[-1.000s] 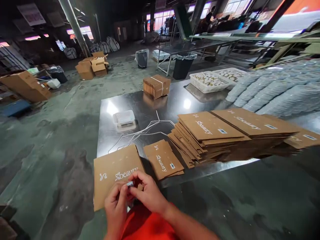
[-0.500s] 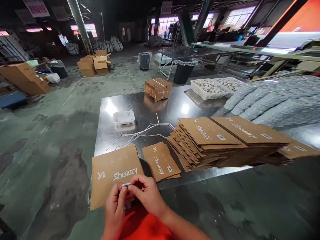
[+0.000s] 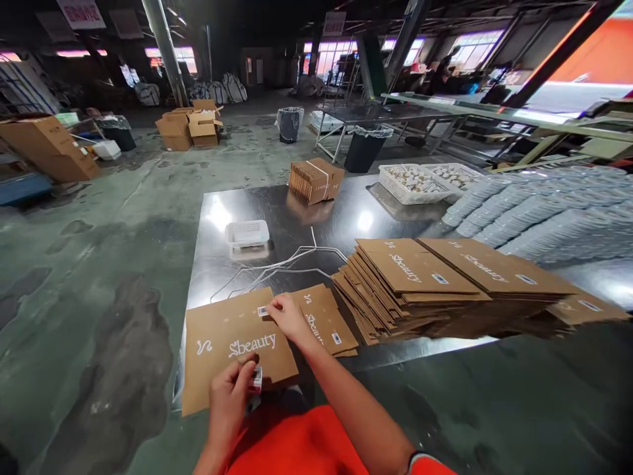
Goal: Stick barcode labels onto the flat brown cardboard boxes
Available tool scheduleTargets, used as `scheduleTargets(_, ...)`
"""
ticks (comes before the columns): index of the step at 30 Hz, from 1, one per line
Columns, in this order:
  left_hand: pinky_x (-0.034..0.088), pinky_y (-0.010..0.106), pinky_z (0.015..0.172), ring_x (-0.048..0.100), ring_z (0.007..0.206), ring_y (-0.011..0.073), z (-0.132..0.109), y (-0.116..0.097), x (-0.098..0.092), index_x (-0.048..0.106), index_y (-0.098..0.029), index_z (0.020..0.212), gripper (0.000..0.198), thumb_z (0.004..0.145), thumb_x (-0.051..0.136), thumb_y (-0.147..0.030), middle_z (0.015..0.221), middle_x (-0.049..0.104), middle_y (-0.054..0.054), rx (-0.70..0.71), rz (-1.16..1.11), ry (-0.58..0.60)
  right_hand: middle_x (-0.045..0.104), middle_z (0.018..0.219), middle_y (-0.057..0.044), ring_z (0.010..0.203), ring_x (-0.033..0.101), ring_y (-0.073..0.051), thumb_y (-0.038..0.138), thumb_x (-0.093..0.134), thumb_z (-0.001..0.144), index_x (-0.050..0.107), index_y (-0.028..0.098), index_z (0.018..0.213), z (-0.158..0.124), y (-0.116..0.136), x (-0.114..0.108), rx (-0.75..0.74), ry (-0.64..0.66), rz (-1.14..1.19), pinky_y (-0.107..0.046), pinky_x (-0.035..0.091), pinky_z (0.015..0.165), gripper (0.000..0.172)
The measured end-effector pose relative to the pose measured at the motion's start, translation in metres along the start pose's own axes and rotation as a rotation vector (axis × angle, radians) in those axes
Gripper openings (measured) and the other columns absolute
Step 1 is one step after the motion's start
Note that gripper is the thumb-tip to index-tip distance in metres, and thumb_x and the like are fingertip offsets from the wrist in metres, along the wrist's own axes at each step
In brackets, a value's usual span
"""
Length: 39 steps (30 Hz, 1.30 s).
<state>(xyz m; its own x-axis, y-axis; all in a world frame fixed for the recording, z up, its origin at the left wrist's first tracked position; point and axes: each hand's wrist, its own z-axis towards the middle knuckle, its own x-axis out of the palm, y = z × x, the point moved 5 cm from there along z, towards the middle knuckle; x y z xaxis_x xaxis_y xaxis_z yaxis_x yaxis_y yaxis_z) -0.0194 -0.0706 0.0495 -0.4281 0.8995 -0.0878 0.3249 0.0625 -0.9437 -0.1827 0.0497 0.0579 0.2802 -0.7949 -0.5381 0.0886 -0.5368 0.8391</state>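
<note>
My left hand (image 3: 227,404) sits at the near edge of a flattened kraft cardboard sheet (image 3: 237,356) printed with white "Sbeauty" lettering, and is pinching a small white barcode sticker strip (image 3: 256,379). My right hand (image 3: 289,320) reaches over the sheet's upper right part. Its fingertips hold a small barcode sticker (image 3: 262,311) against the cardboard. A second flattened printed sheet (image 3: 324,323) lies just beyond, partly under my right hand's reach. The sheet's underside is hidden.
Stacks of flattened printed cardboard (image 3: 410,284) fill the right of the steel table (image 3: 217,264). A strapped cardboard bundle (image 3: 315,181), white cords (image 3: 281,264), a white plastic box (image 3: 247,233), white crates (image 3: 413,183) and rows of stacked clear lids (image 3: 544,218) stand around.
My right hand has moved away from my left and forward onto the sheet, carrying a small sticker. My left hand stays near the front edge. The view has shifted slightly.
</note>
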Motion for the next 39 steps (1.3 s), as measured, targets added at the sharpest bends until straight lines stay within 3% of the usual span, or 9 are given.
scheduleTargets(7, 0.049, 0.025, 0.047, 0.058, 0.057, 0.0160, 0.008, 0.009, 0.000, 0.074, -0.010, 0.074, 0.056, 0.066, 0.064, -0.065, 0.076, 0.071, 0.009, -0.057, -0.043, -0.001, 0.056, 0.079, -0.004, 0.077, 0.054, -0.015, 0.017, 0.058, 0.076, 0.059, 0.014, 0.061, 0.003, 0.006, 0.005, -0.020, 0.023, -0.153, -0.026, 0.041, 0.077, 0.015)
scheduleTargets(12, 0.052, 0.026, 0.053, 0.063, 0.069, 0.0202, 0.007, 0.010, -0.001, 0.074, -0.012, 0.073, 0.054, 0.066, 0.064, -0.064, 0.087, 0.073, 0.011, -0.028, -0.016, 0.001, 0.056, 0.083, -0.006, 0.079, 0.055, -0.014, 0.014, 0.056, 0.076, 0.060, 0.013, 0.062, 0.003, 0.007, 0.006, -0.006, 0.004, -0.223, -0.024, 0.040, 0.076, 0.015)
scheduleTargets(17, 0.053, 0.028, 0.052, 0.063, 0.068, 0.0210, 0.009, 0.011, -0.001, 0.076, -0.013, 0.082, 0.057, 0.064, 0.064, -0.066, 0.089, 0.073, 0.011, -0.050, -0.013, -0.004, 0.056, 0.088, -0.005, 0.070, 0.052, -0.012, 0.014, 0.052, 0.079, 0.061, 0.014, 0.067, -0.002, 0.012, 0.007, 0.016, -0.029, -0.372, -0.024, 0.036, 0.066, 0.015)
scheduleTargets(22, 0.055, 0.029, 0.052, 0.064, 0.067, 0.0209, 0.008, 0.015, -0.001, 0.076, -0.014, 0.086, 0.056, 0.066, 0.064, -0.064, 0.089, 0.073, 0.010, -0.042, -0.019, 0.009, 0.054, 0.090, -0.005, 0.071, 0.052, -0.016, 0.037, 0.065, 0.076, 0.059, 0.018, 0.076, -0.006, 0.012, 0.010, 0.052, -0.041, -0.460, -0.026, 0.034, 0.063, 0.020)
scheduleTargets(27, 0.057, 0.030, 0.056, 0.067, 0.072, 0.0228, 0.007, 0.017, 0.000, 0.076, -0.015, 0.087, 0.053, 0.068, 0.062, -0.062, 0.093, 0.073, 0.011, -0.013, 0.019, 0.008, 0.053, 0.078, 0.000, 0.067, 0.049, -0.015, 0.034, 0.066, 0.070, 0.049, 0.019, 0.089, -0.001, -0.004, 0.015, 0.073, -0.116, -0.278, -0.025, 0.032, 0.060, 0.030)
scheduleTargets(31, 0.057, 0.032, 0.058, 0.068, 0.076, 0.0255, 0.004, 0.014, 0.001, 0.076, -0.015, 0.088, 0.052, 0.068, 0.063, -0.062, 0.091, 0.073, 0.012, -0.007, 0.006, 0.033, 0.050, 0.068, 0.004, 0.061, 0.047, -0.014, 0.026, 0.057, 0.072, 0.048, 0.020, 0.088, 0.002, -0.019, 0.013, 0.013, -0.163, -0.039, -0.025, 0.035, 0.061, 0.019)
scheduleTargets(34, 0.058, 0.033, 0.059, 0.067, 0.088, 0.0288, 0.000, 0.006, -0.016, 0.075, -0.016, 0.081, 0.048, 0.070, 0.061, -0.060, 0.113, 0.067, 0.014, 0.073, 0.003, -0.030, 0.055, 0.071, 0.001, 0.065, 0.053, -0.015, 0.024, 0.048, 0.077, 0.049, 0.018, 0.101, -0.006, -0.028, 0.008, -0.024, -0.184, 0.068, -0.028, 0.040, 0.066, 0.025)
scheduleTargets(37, 0.056, 0.031, 0.076, 0.054, 0.117, 0.0327, 0.001, -0.004, -0.055, 0.072, -0.018, 0.064, 0.040, 0.072, 0.061, -0.055, 0.138, 0.050, 0.008, 0.208, 0.216, -0.287, 0.060, 0.087, -0.007, 0.078, 0.057, -0.021, 0.031, 0.047, 0.082, 0.052, 0.016, 0.110, -0.023, -0.031, 0.003, 0.004, -0.244, -0.034, -0.034, 0.044, 0.073, 0.032)
scheduleTargets(39, 0.052, 0.034, 0.085, 0.047, 0.124, 0.0340, 0.008, -0.001, -0.078, 0.070, -0.019, 0.062, 0.038, 0.070, 0.059, -0.054, 0.138, 0.049, 0.007, 0.164, 0.359, -0.416, 0.058, 0.096, -0.012, 0.088, 0.057, -0.025, 0.033, 0.051, 0.082, 0.057, 0.016, 0.107, -0.036, -0.028, 0.004, 0.008, -0.248, -0.168, -0.038, 0.044, 0.077, 0.030)
